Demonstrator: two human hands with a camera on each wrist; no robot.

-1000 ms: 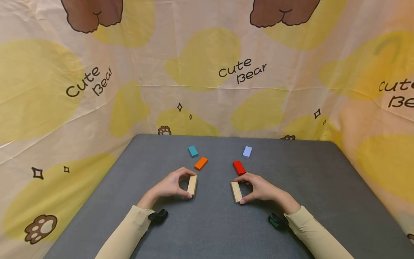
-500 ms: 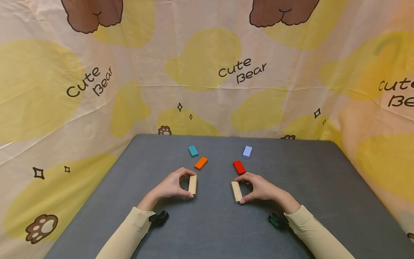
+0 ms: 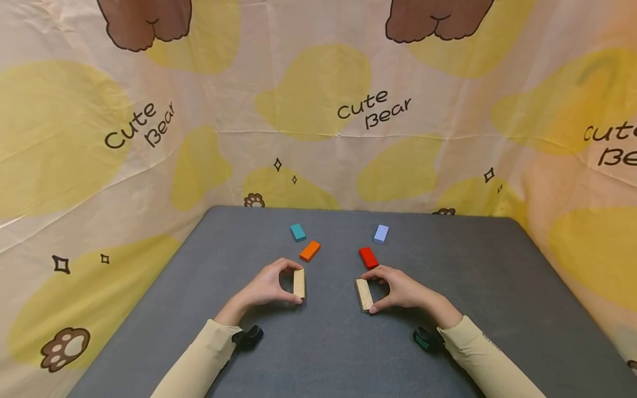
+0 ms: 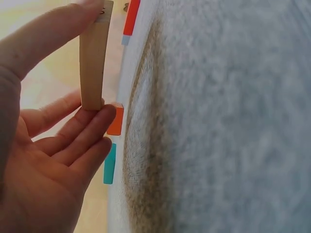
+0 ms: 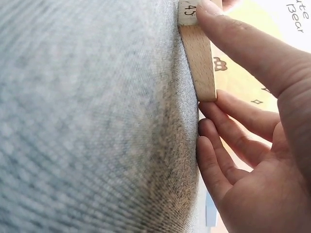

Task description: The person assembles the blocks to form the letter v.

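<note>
Left hand (image 3: 266,284) pinches left wooden block (image 3: 299,284) end to end, seemingly just above table (image 3: 328,348); right hand (image 3: 403,289) likewise pinches right wooden block (image 3: 364,296), near red block (image 3: 368,257). Advisable: even pressure at both ends — less twisting.

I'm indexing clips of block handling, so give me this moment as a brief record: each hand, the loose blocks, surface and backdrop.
Left hand: pinches a plain wooden block by its ends
Right hand: pinches a second wooden block by its ends
Held blocks: apart, a gap between them
Loose, left: orange block, teal block farther away
Loose, right: red block, lavender block farther away
Surface: dark gray tabletop
Backdrop: printed cloth reading "Cute Bear"
</note>
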